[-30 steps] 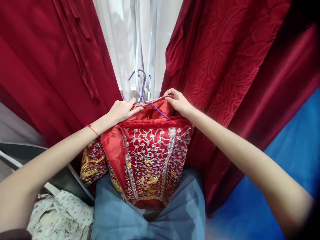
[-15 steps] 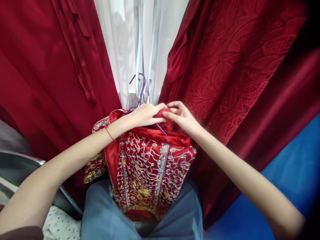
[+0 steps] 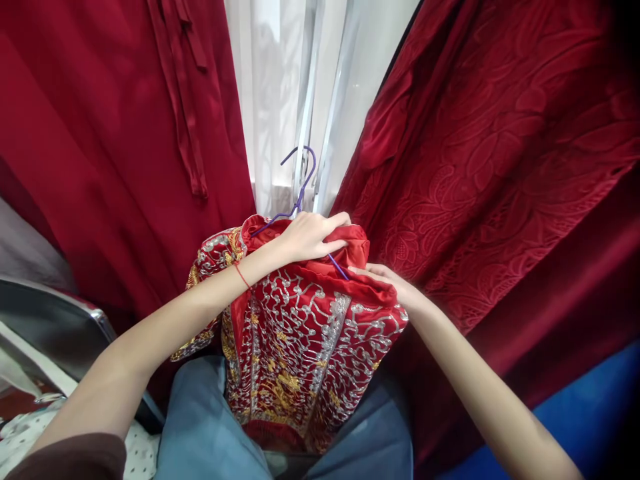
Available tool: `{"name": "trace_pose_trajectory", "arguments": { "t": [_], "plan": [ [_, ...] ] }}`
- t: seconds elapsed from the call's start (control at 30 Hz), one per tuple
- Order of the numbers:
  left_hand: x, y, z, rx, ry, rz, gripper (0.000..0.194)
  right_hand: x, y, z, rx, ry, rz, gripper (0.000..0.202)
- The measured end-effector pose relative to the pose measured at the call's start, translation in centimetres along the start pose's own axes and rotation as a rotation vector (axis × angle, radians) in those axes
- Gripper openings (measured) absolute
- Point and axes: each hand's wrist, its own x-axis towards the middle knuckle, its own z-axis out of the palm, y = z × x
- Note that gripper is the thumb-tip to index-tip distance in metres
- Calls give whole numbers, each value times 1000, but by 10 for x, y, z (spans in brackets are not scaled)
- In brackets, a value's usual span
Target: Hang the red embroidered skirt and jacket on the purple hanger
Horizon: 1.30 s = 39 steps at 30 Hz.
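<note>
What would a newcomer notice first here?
Probably the red garment with silver and gold embroidery, low in the middle, its red lining showing at the top. Next, the purple hanger, its hook rising above the left hand against white fabric. Deep red drapes flank both sides.

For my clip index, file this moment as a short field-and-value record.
Garment: red satin garment with silver and gold embroidery
Hanger: thin purple hanger, hook exposed, partly inside the garment
Left hand: on the red lining at the opening
Right hand: at the garment's upper right edge, fingers partly hidden
Backdrop: sheer white curtain between hanging red cloths
</note>
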Motion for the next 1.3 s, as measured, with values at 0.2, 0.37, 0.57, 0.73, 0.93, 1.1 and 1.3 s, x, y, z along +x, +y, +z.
{"name": "trace_pose_trajectory", "arguments": {
  "t": [0.2,0.37,0.57,0.73,0.93,1.1,1.3],
  "plan": [
    [2,4,-4,2,7,-6,52,-38,-1,1,-488,611,-457,24],
    [2,2,-3,-21,20,2,54,-57,-3,11,-730,772,-522,26],
    [0,-2,-2,-12,27,44,51,-59,15,4,-560,548,-412,33],
    [1,0,-7,28,-21,36,53,-61,26,3,-571,610,-442,32],
    [4,5,-4,54,5,-17,58,-73,-5,4,-794,827,-657,20],
    [3,5,-4,11,63,-42,51,-95,-24,44,-1135,945,-849,15],
    [-8,-13,-7,-62,-14,219,45,-100,42,70,-1072,997,-758,3]
  ]
}}
